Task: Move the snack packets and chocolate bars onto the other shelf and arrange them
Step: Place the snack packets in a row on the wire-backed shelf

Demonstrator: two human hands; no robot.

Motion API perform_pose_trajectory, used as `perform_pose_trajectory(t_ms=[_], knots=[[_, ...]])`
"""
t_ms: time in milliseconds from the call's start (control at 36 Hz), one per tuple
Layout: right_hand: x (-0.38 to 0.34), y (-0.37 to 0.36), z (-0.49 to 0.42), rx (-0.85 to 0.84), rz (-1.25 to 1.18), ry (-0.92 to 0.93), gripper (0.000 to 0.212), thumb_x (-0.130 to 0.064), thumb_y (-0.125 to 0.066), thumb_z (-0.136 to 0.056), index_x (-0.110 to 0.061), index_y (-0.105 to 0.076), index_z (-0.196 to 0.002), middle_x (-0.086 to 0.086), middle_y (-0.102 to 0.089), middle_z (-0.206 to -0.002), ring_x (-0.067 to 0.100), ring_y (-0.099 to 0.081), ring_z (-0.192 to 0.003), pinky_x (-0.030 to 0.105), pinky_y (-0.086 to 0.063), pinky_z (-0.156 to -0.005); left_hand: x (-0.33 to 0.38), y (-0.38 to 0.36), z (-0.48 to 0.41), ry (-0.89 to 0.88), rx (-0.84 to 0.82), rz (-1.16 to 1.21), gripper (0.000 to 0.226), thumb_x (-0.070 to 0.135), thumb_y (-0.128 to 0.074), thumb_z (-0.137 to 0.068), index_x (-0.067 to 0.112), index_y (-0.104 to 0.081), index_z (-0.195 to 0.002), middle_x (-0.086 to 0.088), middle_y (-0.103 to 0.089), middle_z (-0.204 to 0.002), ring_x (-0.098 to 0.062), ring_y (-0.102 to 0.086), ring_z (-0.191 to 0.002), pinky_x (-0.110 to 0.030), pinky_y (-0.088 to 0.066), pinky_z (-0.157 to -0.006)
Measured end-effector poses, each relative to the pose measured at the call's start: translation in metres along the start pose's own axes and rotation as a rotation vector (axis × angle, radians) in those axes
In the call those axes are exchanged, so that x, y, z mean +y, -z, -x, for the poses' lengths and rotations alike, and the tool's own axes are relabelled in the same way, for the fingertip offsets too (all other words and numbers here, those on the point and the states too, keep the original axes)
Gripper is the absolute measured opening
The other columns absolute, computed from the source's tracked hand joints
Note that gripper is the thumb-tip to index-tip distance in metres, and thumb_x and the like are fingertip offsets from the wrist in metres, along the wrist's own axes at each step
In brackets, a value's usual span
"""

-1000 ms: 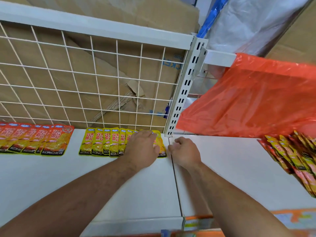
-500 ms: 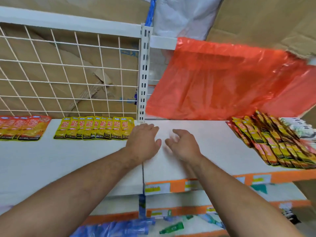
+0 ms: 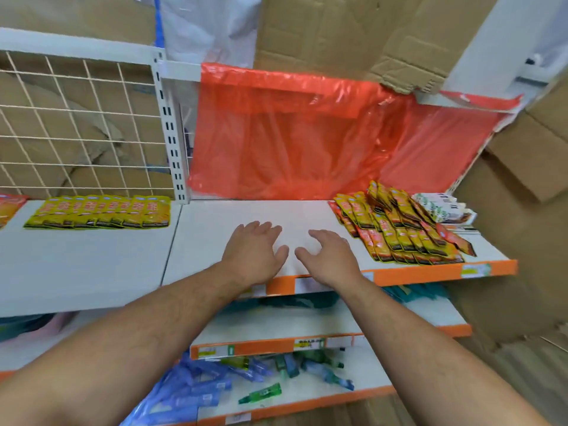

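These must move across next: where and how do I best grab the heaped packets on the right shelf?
Probably pinch the heaped packets at their near bottom edges, by the shelf's orange front strip, bringing the right hand in from the front-left. They lie flat and overlapped, bottoms toward you, so those edges are exposed there.

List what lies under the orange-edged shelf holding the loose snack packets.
A lower shelf with teal items at its back, mostly covered by the upper shelf. Below that, blue packets and green bottle-shaped items lie scattered on a third shelf.
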State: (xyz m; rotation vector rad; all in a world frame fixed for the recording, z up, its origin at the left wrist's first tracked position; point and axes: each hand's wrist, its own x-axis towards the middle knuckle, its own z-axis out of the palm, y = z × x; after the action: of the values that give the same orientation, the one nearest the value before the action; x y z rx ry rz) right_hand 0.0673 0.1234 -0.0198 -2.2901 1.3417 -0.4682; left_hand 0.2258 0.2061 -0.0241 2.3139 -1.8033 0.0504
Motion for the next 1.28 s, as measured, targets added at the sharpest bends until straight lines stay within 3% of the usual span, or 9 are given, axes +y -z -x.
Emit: perform_pose_trajectory(t_ms=[167, 444, 556, 639, 778, 861, 1000, 1222, 1278], knots=[[0.045, 0.031, 0.009, 0.032, -0.048, -0.080, 0.061, -0.046, -0.063, -0.089, -0.019, -0.052, -0.143, 0.002, -0.046, -0.151, 0.021, -0.038, -0.141, 0.036, -0.032, -0.116, 0.051, -0.003, -0.018, -0.086, -0.010, -0.005, 0.071, 0.054, -0.023, -0.087, 0.022, -0.045, -0.146, -0.003, -0.048, -0.148, -0.026, -0.042, -0.135, -0.038, -0.030, -0.112], [0.094, 0.071, -0.010, 0.109, -0.044, -0.181, 0.058, -0.045, -0.064, -0.091, -0.020, -0.053, -0.142, 0.002, -0.050, -0.147, 0.022, -0.044, -0.137, 0.037, -0.040, -0.110, 0.107, -0.021, -0.084, -0.239, -0.026, 0.038, 0.073, 0.056, -0.022, -0.086, 0.021, -0.044, -0.147, -0.003, -0.046, -0.150, -0.026, -0.038, -0.138, -0.039, -0.026, -0.114], [0.111, 0.092, -0.029, 0.144, -0.009, -0.230, 0.056, -0.042, -0.065, -0.091, -0.017, -0.055, -0.141, 0.003, -0.052, -0.146, 0.021, -0.047, -0.135, 0.034, -0.038, -0.108, 0.129, -0.027, -0.124, -0.315, 0.027, 0.069, 0.083, 0.061, -0.012, -0.080, 0.020, -0.053, -0.139, -0.005, -0.056, -0.141, -0.028, -0.048, -0.129, -0.041, -0.035, -0.108], [0.125, 0.104, -0.042, 0.179, 0.015, -0.275, 0.057, -0.046, -0.063, -0.091, -0.019, -0.056, -0.141, 0.002, -0.054, -0.144, 0.022, -0.055, -0.125, 0.033, -0.044, -0.101, 0.145, -0.031, -0.151, -0.362, 0.033, 0.084, 0.079, 0.060, -0.019, -0.082, 0.018, -0.054, -0.139, -0.008, -0.055, -0.142, -0.030, -0.047, -0.131, -0.041, -0.035, -0.110], [0.141, 0.113, -0.060, 0.233, 0.023, -0.300, 0.051, -0.041, -0.064, -0.092, -0.015, -0.059, -0.137, 0.002, -0.057, -0.141, 0.020, -0.050, -0.131, 0.031, -0.038, -0.107, 0.162, -0.041, -0.180, -0.383, 0.029, 0.134, 0.075, 0.056, -0.020, -0.083, 0.020, -0.051, -0.141, -0.006, -0.053, -0.144, -0.025, -0.045, -0.134, -0.041, -0.033, -0.112], [0.150, 0.115, -0.071, 0.243, 0.008, -0.328, 0.050, -0.044, -0.064, -0.091, -0.018, -0.061, -0.134, 0.000, -0.062, -0.136, 0.020, -0.056, -0.124, 0.031, -0.044, -0.102, 0.164, -0.045, -0.195, -0.355, 0.025, 0.176, 0.067, 0.053, -0.030, -0.084, 0.019, -0.055, -0.136, -0.005, -0.058, -0.138, -0.027, -0.049, -0.130, -0.039, -0.036, -0.110], [0.163, 0.121, -0.095, 0.238, -0.019, -0.328, 0.049, -0.045, -0.062, -0.093, -0.018, -0.061, -0.134, -0.001, -0.061, -0.136, 0.020, -0.057, -0.123, 0.033, -0.046, -0.101, 0.172, -0.045, -0.221, -0.270, 0.084, 0.225, 0.039, 0.044, -0.045, -0.092, 0.014, -0.061, -0.111, -0.010, -0.065, -0.110, -0.032, -0.054, -0.111, -0.038, -0.043, -0.090], [0.185, 0.132, -0.144, 0.215, -0.031, -0.301, 0.039, -0.041, -0.062, -0.094, -0.017, -0.066, -0.124, 0.000, -0.070, -0.093, 0.019, -0.062, -0.081, 0.031, -0.051, -0.078, 0.187, -0.048, -0.264, -0.010, 0.058, 0.366, 0.042, 0.036, -0.052, -0.091, 0.006, -0.057, -0.120, -0.018, -0.059, -0.118, -0.037, -0.051, -0.115, -0.043, -0.046, -0.095], [0.192, 0.135, -0.157, 0.195, -0.023, -0.281, 0.038, -0.041, -0.061, -0.094, -0.019, -0.068, -0.123, 0.000, -0.071, -0.090, 0.019, -0.064, -0.081, 0.029, -0.050, -0.075, 0.189, -0.049, -0.275, 0.090, 0.003, 0.420, 0.044, 0.038, -0.052, -0.091, 0.006, -0.057, -0.121, -0.018, -0.061, -0.119, -0.038, -0.055, -0.113, -0.041, -0.047, -0.092]])
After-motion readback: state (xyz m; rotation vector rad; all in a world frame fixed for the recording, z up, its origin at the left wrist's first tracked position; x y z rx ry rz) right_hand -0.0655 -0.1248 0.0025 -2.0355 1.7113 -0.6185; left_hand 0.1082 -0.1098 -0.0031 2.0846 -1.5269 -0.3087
